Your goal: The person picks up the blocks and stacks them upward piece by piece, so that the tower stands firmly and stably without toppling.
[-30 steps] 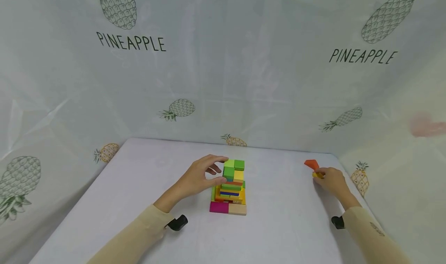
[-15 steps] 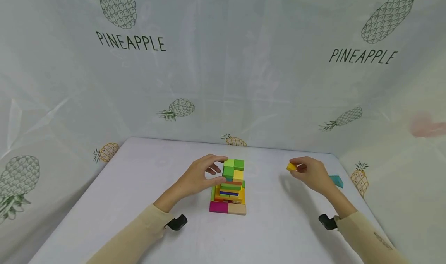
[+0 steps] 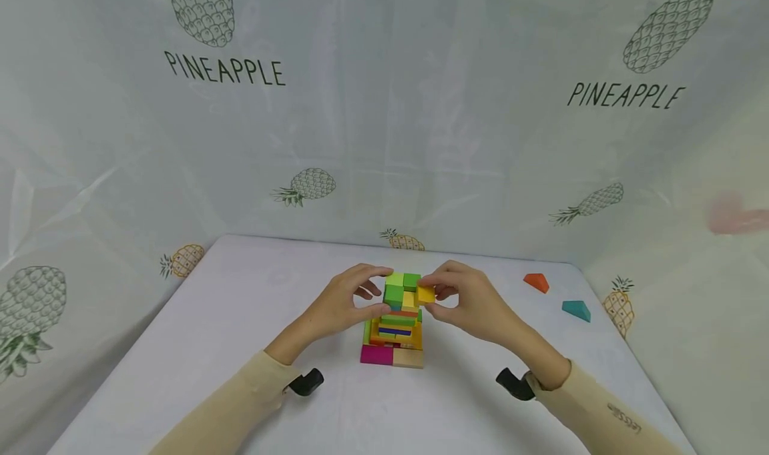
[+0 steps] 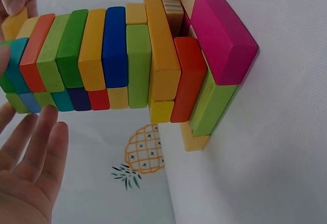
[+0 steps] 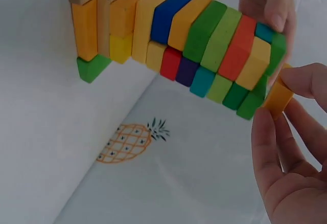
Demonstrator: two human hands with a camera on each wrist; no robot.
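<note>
A tower of colourful wooden blocks [image 3: 398,321] stands upright on the table, with a wider base that includes a magenta block [image 4: 225,35]. My left hand [image 3: 345,305] holds the tower's upper left side between thumb and forefinger. The other left fingers [image 4: 51,147] lie beside its back layers in the left wrist view. My right hand [image 3: 474,301] pinches a small yellow block [image 3: 426,295] between thumb and fingertips, at the tower's top right. In the right wrist view this yellow block [image 5: 278,98] is right at the top green blocks [image 5: 253,104].
An orange block [image 3: 537,282] and a teal block [image 3: 577,310] lie loose toward the table's right edge. Behind the white table [image 3: 270,401] hangs a pale curtain [image 3: 432,128] printed with pineapples.
My right hand has carried the yellow block left from the table's right side to the tower top, uncovering the orange and teal blocks. My left hand has stayed at the tower.
</note>
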